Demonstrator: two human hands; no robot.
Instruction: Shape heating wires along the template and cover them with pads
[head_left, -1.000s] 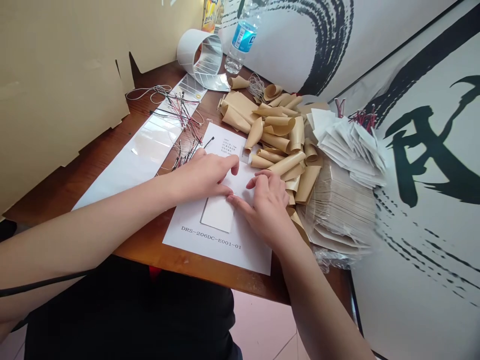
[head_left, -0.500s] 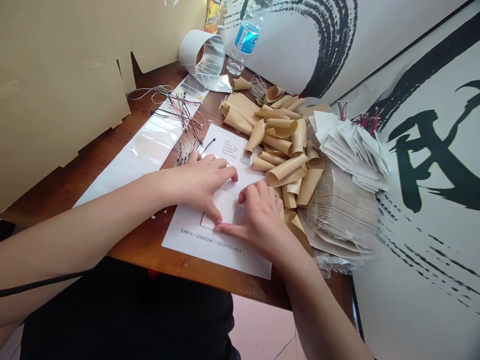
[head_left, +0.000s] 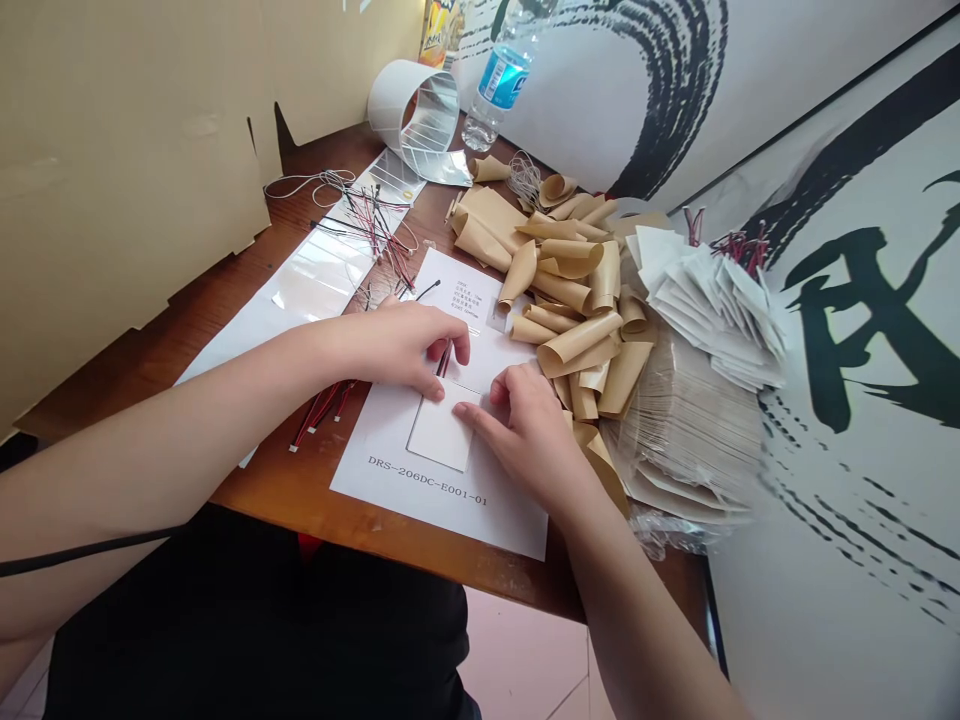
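Note:
A flat white square pad [head_left: 442, 432] lies on a printed sheet [head_left: 375, 440] marked DRS-206DC-E001-01. Thin dark and red wires [head_left: 445, 360] run from its upper edge, partly under my left hand. My left hand [head_left: 409, 345] bends over these wires, its thumb at the pad's upper edge and apart from the curled forefinger. On the pad's right part rests the outstretched thumb of my right hand [head_left: 529, 415]; its other fingers curl above the sheet, apart from the thumb. A black-tipped lead [head_left: 429, 289] pokes out beyond my left hand.
Curled brown papers [head_left: 570, 300] heap behind my right hand. White wired pads [head_left: 697, 290] top a wrapped stack [head_left: 682, 410] on the right. Loose wires [head_left: 375, 225] lie on a label strip [head_left: 300, 285]. A label roll [head_left: 412, 105] and a water bottle [head_left: 495, 90] stand behind.
My hands have moved apart from the pad's lower edge. The left thumb has shifted up to the top edge, the right thumb up onto the pad, so more of the pad shows.

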